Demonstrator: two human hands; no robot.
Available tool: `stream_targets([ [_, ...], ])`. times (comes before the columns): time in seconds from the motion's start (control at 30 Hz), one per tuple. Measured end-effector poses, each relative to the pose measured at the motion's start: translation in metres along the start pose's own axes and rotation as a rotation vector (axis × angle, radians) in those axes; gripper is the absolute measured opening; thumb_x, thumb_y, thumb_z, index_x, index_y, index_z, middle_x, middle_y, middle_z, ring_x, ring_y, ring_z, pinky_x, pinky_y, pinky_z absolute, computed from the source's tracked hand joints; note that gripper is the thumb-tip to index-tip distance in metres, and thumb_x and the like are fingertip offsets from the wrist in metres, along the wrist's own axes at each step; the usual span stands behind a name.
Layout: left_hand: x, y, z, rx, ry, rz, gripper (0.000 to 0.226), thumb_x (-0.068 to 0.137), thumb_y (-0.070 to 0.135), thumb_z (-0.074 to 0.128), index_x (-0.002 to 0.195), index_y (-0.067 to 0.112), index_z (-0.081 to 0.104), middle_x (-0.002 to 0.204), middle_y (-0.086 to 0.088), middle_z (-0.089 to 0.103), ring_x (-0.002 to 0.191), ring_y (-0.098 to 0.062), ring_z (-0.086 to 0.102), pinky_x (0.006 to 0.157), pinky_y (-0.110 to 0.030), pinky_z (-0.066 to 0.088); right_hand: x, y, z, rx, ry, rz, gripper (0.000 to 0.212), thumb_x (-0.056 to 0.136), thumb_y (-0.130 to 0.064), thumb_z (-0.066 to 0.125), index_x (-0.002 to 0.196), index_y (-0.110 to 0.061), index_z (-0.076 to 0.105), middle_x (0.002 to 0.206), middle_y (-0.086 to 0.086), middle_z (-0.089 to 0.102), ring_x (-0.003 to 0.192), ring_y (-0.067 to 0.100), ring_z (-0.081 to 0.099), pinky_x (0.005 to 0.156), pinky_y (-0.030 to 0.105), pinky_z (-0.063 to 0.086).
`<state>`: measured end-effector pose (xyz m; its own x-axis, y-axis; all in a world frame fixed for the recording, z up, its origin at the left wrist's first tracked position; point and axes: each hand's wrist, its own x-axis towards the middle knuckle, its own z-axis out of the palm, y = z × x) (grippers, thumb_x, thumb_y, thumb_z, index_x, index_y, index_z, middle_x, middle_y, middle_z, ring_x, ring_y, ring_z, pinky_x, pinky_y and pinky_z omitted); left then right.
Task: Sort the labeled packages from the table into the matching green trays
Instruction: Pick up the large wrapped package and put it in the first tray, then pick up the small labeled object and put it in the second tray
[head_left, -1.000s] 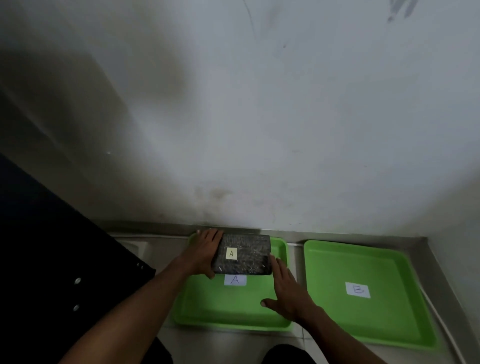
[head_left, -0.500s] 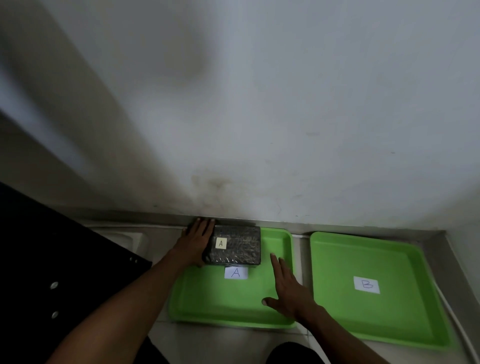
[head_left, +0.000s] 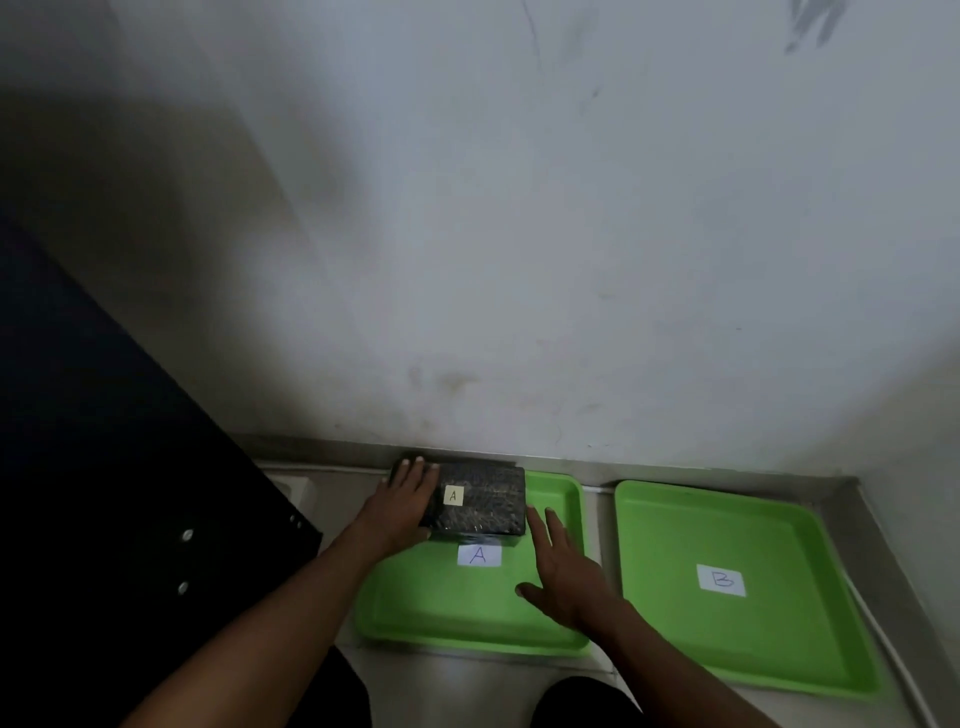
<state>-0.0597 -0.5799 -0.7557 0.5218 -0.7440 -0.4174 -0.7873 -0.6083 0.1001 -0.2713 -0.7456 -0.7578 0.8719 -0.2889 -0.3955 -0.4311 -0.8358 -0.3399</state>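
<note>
A dark wrapped package (head_left: 483, 503) with a small yellow "A" label lies flat at the far end of the green tray marked "A" (head_left: 467, 608). My left hand (head_left: 402, 506) grips the package's left edge, thumb at its near corner. My right hand (head_left: 558, 566) hovers over the same tray with fingers spread; its fingertips reach the package's right near corner and it holds nothing. To the right lies a second green tray marked "B" (head_left: 779, 634), with only its paper label inside.
Both trays rest on a pale floor against a white wall (head_left: 519, 260). A metal strip (head_left: 872, 561) runs along the floor's right edge. A dark panel with round studs (head_left: 130, 493) stands at the left. My knees show at the bottom edge.
The package went down and back to the far end of tray A and now lies flat. My right hand came off its right side and spread open.
</note>
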Motion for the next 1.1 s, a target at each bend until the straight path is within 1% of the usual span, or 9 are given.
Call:
stream_targets([
  [0.1, -0.019, 0.008, -0.021, 0.035, 0.055, 0.024, 0.090, 0.090, 0.032, 0.061, 0.153, 0.009, 0.001, 0.162, -0.018, 0.001, 0.149, -0.036, 0.002, 0.117, -0.055, 0.017, -0.010, -0.016, -0.018, -0.051, 0.085, 0.005, 0.102, 0.090, -0.043, 0.063, 0.151, -0.016, -0.014, 0.159, 0.024, -0.006, 0.141, 0.040, 0.025, 0.110, 0.049, 0.034],
  [0.2, -0.045, 0.021, -0.045, 0.047, 0.096, 0.053, 0.083, 0.093, 0.030, 0.057, 0.153, 0.009, 0.003, 0.161, -0.019, 0.005, 0.148, -0.037, 0.005, 0.118, -0.056, 0.016, -0.028, -0.032, -0.038, -0.063, 0.139, 0.027, 0.097, 0.091, -0.043, 0.061, 0.152, -0.012, -0.008, 0.158, 0.027, -0.002, 0.144, 0.041, 0.015, 0.114, 0.050, 0.027],
  [0.33, -0.095, 0.047, -0.096, 0.042, 0.084, 0.071, 0.079, 0.093, 0.030, 0.054, 0.153, 0.011, 0.006, 0.161, -0.019, 0.010, 0.148, -0.037, 0.009, 0.118, -0.057, 0.018, -0.082, -0.062, -0.088, -0.065, 0.149, 0.053, 0.092, 0.092, -0.043, 0.059, 0.152, -0.011, -0.003, 0.158, 0.028, 0.003, 0.145, 0.040, 0.012, 0.116, 0.048, 0.022],
  [0.47, -0.166, 0.083, -0.181, 0.022, 0.108, 0.109, 0.074, 0.094, 0.025, 0.051, 0.153, 0.013, 0.007, 0.161, -0.020, 0.010, 0.148, -0.039, 0.008, 0.119, -0.058, 0.015, -0.153, -0.102, -0.175, -0.087, 0.174, 0.063, 0.088, 0.092, -0.045, 0.057, 0.152, -0.010, 0.002, 0.158, 0.026, 0.007, 0.145, 0.039, 0.012, 0.118, 0.048, 0.018],
  [0.6, -0.245, 0.110, -0.288, -0.019, 0.161, 0.079, 0.076, 0.094, 0.029, 0.054, 0.153, 0.016, 0.008, 0.162, -0.018, 0.008, 0.148, -0.037, 0.006, 0.119, -0.056, 0.014, -0.223, -0.152, -0.285, -0.089, 0.231, 0.042, 0.089, 0.093, -0.049, 0.053, 0.153, -0.010, -0.002, 0.159, 0.024, 0.004, 0.146, 0.038, 0.008, 0.119, 0.046, 0.014],
  [0.73, -0.326, 0.126, -0.400, -0.033, 0.191, 0.059, 0.073, 0.097, 0.031, 0.050, 0.153, 0.017, 0.005, 0.163, -0.015, 0.003, 0.149, -0.035, 0.002, 0.121, -0.053, 0.013, -0.289, -0.208, -0.395, -0.116, 0.285, -0.004, 0.088, 0.095, -0.052, 0.047, 0.152, -0.010, -0.004, 0.159, 0.025, 0.001, 0.146, 0.039, 0.007, 0.119, 0.047, 0.012],
  [0.83, -0.384, 0.130, -0.470, -0.042, 0.232, 0.047, 0.071, 0.098, 0.030, 0.048, 0.153, 0.017, 0.006, 0.163, -0.015, 0.003, 0.149, -0.035, 0.003, 0.120, -0.053, 0.015, -0.332, -0.251, -0.461, -0.126, 0.315, -0.036, 0.088, 0.095, -0.052, 0.047, 0.152, -0.010, -0.005, 0.159, 0.025, 0.001, 0.146, 0.038, 0.006, 0.118, 0.046, 0.011],
  [0.97, -0.446, 0.125, -0.529, -0.066, 0.258, 0.016, 0.071, 0.098, 0.030, 0.049, 0.153, 0.018, 0.006, 0.163, -0.015, 0.002, 0.149, -0.034, 0.002, 0.121, -0.053, 0.015, -0.373, -0.300, -0.515, -0.152, 0.341, -0.088, 0.087, 0.096, -0.054, 0.044, 0.152, -0.011, -0.006, 0.159, 0.024, 0.000, 0.146, 0.038, 0.005, 0.119, 0.046, 0.011],
  [1.1, -0.493, 0.105, -0.553, -0.090, 0.271, -0.021, 0.070, 0.098, 0.030, 0.048, 0.153, 0.018, 0.006, 0.163, -0.014, 0.002, 0.149, -0.034, 0.002, 0.121, -0.053, 0.014, -0.395, -0.345, -0.530, -0.165, 0.331, -0.124, 0.087, 0.095, -0.054, 0.045, 0.152, -0.011, -0.006, 0.159, 0.025, 0.001, 0.146, 0.038, 0.006, 0.119, 0.047, 0.012],
])
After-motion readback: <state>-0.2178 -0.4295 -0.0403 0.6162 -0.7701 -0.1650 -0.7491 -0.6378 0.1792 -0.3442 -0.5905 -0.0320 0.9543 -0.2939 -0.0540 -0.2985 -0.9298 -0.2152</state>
